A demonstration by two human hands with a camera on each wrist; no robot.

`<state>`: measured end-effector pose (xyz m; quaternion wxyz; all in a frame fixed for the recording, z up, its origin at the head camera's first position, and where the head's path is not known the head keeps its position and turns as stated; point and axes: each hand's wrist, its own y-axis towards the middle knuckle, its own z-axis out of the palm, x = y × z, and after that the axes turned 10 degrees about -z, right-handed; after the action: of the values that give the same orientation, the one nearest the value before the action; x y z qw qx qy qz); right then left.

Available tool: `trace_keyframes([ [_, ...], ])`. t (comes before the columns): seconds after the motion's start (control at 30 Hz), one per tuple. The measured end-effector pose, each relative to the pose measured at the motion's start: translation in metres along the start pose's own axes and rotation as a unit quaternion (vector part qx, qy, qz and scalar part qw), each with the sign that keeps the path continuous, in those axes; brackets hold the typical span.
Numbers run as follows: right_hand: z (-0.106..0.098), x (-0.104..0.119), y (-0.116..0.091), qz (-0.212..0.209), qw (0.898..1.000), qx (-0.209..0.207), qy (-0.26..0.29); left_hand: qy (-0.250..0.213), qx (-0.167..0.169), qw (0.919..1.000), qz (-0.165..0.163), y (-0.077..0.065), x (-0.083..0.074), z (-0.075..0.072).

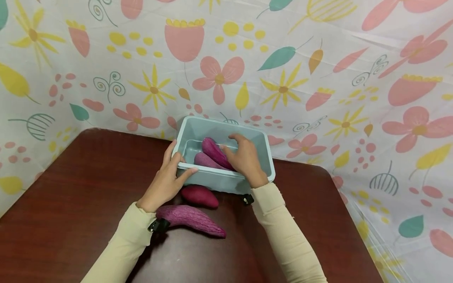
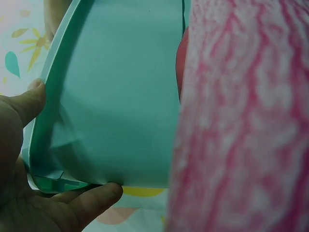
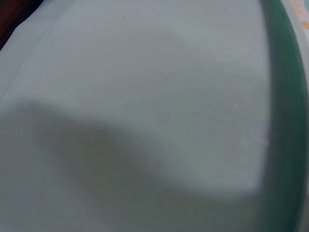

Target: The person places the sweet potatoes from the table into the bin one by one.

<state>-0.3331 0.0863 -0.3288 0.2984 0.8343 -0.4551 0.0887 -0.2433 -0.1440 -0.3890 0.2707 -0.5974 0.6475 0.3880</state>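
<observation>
A light blue plastic bin point(image 1: 226, 182) stands against the patterned backdrop. My left hand point(image 1: 164, 179) grips its front left corner; in the left wrist view the thumb and fingers rest on the rim and outer wall. My right hand point(image 1: 245, 157) reaches inside with fingers apart, its thumb beside a dark purple long vegetable point(image 1: 214, 151). Under that lies a paler purple vegetable point(image 1: 205, 160). In front of the bin, a smooth crimson sweet-potato-like vegetable point(image 1: 199, 196) lies on the table, with a long ridged purple vegetable point(image 1: 192, 220) nearer, partly hidden by my left wrist.
The dark brown wooden table point(image 1: 70, 204) reaches back to a white cloth backdrop point(image 1: 219, 35) printed with flowers. In the right wrist view, the bin's wall point(image 3: 169, 96) fills most of the picture, blurred.
</observation>
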Motion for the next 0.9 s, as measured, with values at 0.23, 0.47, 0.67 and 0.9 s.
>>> trace_keyframes([
  [0.23, -0.002, 0.011, -0.008, 0.003, 1.000, 0.001, 0.009, -0.003, 0.004, 1.0000, -0.002, -0.001, 0.000, -0.002],
  [0.47, -0.005, 0.023, -0.022, -0.027, 0.999, -0.015, 0.013, -0.002, 0.007, 1.0000, -0.001, -0.002, 0.000, -0.001],
  [0.67, -0.009, 0.037, -0.036, -0.045, 0.999, -0.025, 0.013, -0.007, 0.009, 0.9999, -0.004, -0.003, 0.001, 0.000],
  [0.9, -0.014, 0.055, -0.052, -0.097, 0.992, -0.067, 0.032, -0.009, 0.008, 0.9999, 0.005, 0.000, -0.001, -0.002],
])
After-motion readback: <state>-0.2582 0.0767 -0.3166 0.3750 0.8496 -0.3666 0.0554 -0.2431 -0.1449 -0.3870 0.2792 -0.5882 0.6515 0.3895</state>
